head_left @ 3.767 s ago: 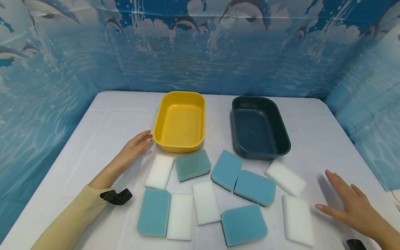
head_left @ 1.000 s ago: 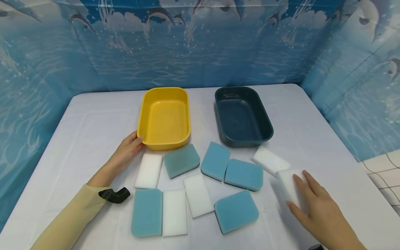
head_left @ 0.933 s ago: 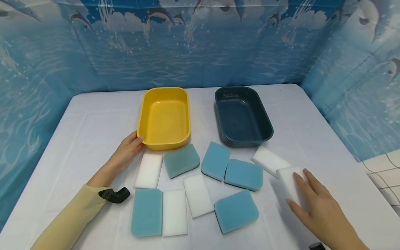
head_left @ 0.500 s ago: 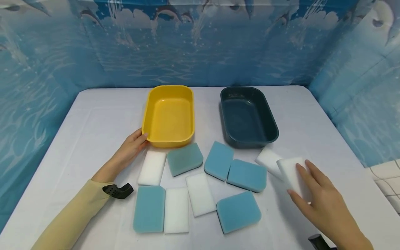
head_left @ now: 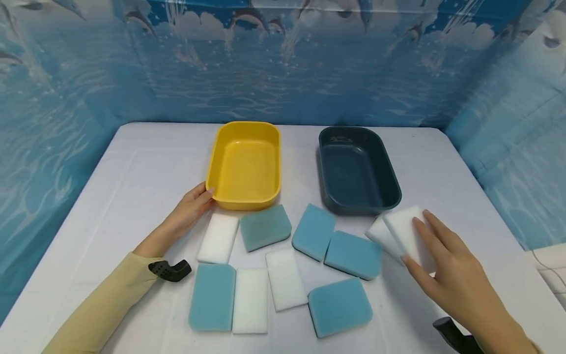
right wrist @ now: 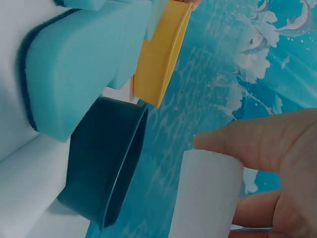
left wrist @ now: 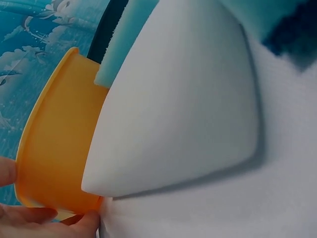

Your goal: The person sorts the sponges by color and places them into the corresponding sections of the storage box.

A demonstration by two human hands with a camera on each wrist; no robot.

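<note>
Gripping a white sponge point(head_left: 406, 232) with the right hand point(head_left: 457, 268), up above the table point(head_left: 155, 162), just off the near right corner of the dark blue tub point(head_left: 360, 172). Squeezing that sponge between thumb and fingers. Partly hidden under it, close to the same corner of the dark blue tub, a second white sponge point(head_left: 379, 236).

Holding the yellow tub point(head_left: 245, 164) with the left hand point(head_left: 190, 209), at its near corner on the side away from the dark blue tub. Touching the rim with the thumb, with fingers round the outside. Over to the left of the dark blue tub, with a gap between, that yellow tub.

Just in front of the dark blue tub, two blue sponges point(head_left: 314, 232) side by side. Farther in front, one more blue sponge point(head_left: 340, 307). In front and to the left of the dark blue tub, a greenish blue sponge point(head_left: 265, 227), three white ones point(head_left: 249, 301) and a flat blue one point(head_left: 212, 297). Behind the dark blue tub, a blue curtain point(head_left: 265, 88) with dolphins.
</note>
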